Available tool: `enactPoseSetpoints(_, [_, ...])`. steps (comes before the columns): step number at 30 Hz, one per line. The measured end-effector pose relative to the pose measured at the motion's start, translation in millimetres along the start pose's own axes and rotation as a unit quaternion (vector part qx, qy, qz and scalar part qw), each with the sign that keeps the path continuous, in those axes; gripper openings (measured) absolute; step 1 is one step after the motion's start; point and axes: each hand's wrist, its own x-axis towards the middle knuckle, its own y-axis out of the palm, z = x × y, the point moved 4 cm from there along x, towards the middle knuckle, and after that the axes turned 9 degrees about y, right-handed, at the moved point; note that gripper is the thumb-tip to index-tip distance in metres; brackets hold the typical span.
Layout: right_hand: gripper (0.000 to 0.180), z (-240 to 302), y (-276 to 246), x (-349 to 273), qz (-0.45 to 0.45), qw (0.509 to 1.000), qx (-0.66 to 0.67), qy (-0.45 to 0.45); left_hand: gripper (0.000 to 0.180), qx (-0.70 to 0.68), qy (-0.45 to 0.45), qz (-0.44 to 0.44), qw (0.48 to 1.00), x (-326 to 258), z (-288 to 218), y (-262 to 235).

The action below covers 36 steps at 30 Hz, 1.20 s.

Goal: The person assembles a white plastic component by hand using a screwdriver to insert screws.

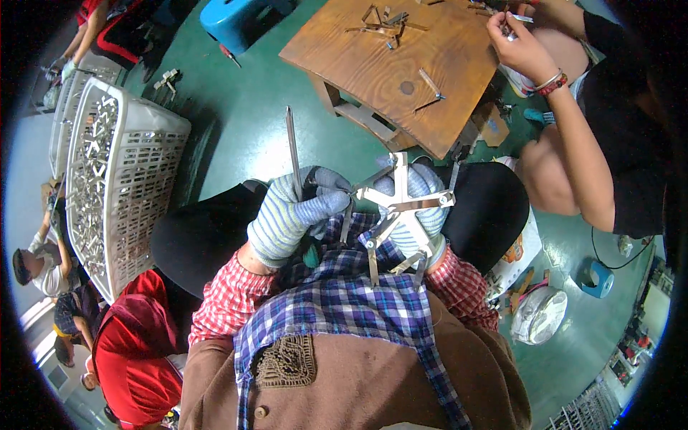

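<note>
My left hand [283, 218], in a striped work glove, is closed round a screwdriver [291, 147]. Its metal shaft points up and away, and a green end shows below the fist. The thumb and forefinger of that hand pinch at the tip of one arm of a star-shaped metal bracket [405, 204]; whether a small part sits in the pinch I cannot tell. My right hand [423, 215], gloved alike, grips the bracket from behind, its fingers partly hidden. Several short metal strips [373, 265] hang from the ends of the bracket's arms.
Ahead stands a wooden table [322, 54] with loose metal strips [390, 25]. A co-worker's hand [527, 54] holds small metal parts at the right. White plastic baskets [147, 150] full of metal pieces stand left, near a blue stool [233, 25]. A round white container [539, 315] sits lower right.
</note>
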Motion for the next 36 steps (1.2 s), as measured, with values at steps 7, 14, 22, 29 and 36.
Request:
enactPoseSetpoints(7, [0.033, -14, 13, -8, 0.016, 0.982, 0.151, 0.11, 0.02, 0.018, -0.001, 0.002, 1.0, 3, 3, 0])
enactPoseSetpoints(14, [0.039, -11, 9, -3, -0.01, 0.999, 0.036, 0.012, 0.018, 0.001, -0.037, 0.01, 0.999, 4, 1, -3])
enactPoseSetpoints(22, [0.033, -11, 14, -6, 0.023, 0.991, 0.121, 0.057, 0.018, 0.033, -0.049, 0.035, 0.998, 4, 1, -6])
enactPoseSetpoints(29, [0.026, 0, 5, 9, 0.046, 0.991, 0.128, 0.011, 0.021, 0.273, 0.005, 0.105, 0.956, 12, 10, -27])
enactPoseSetpoints(36, [0.035, -23, 22, -4, 0.156, 0.987, 0.011, 0.035, 0.021, 0.265, 0.009, 0.169, 0.949, 19, -1, -21])
